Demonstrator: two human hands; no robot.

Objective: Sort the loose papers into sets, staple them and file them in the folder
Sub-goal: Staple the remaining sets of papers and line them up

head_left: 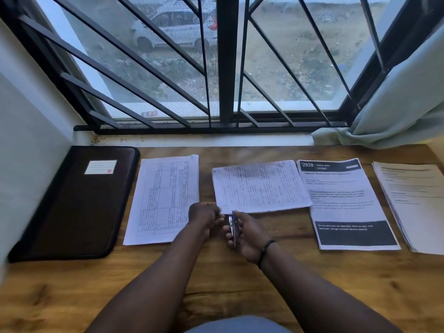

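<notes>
— Stapler [233,228], where?
— Upright in the right hand [247,234], fingers curled round it, just below the near edge of the handwritten sheets [259,186]. Small, dark, partly hidden by the fingers; mouth hard to make out.
— And the left hand [204,216]?
— Curled at the near left corner of those handwritten sheets, seemingly pinching the corner. Blurred there, so cannot tell for sure whether paper sits between the fingertips.
— Other sets?
— Four groups in a row across the wooden table [144,280]. Table-ruled sheets [163,195] left of the hands, lower right corner hidden under the left wrist. Printed page with black bands [346,203] right of the handwritten set, tucked slightly beneath its edge. Pale stack [413,203] at far right, cut off by the frame edge; text too blurred to read.
— Folder [77,203]?
— Dark, zipped, lying flat at far left beside the wall, white label on the cover. Closed, well apart from both hands.
— Number of sheets per set?
— Cannot tell.
</notes>
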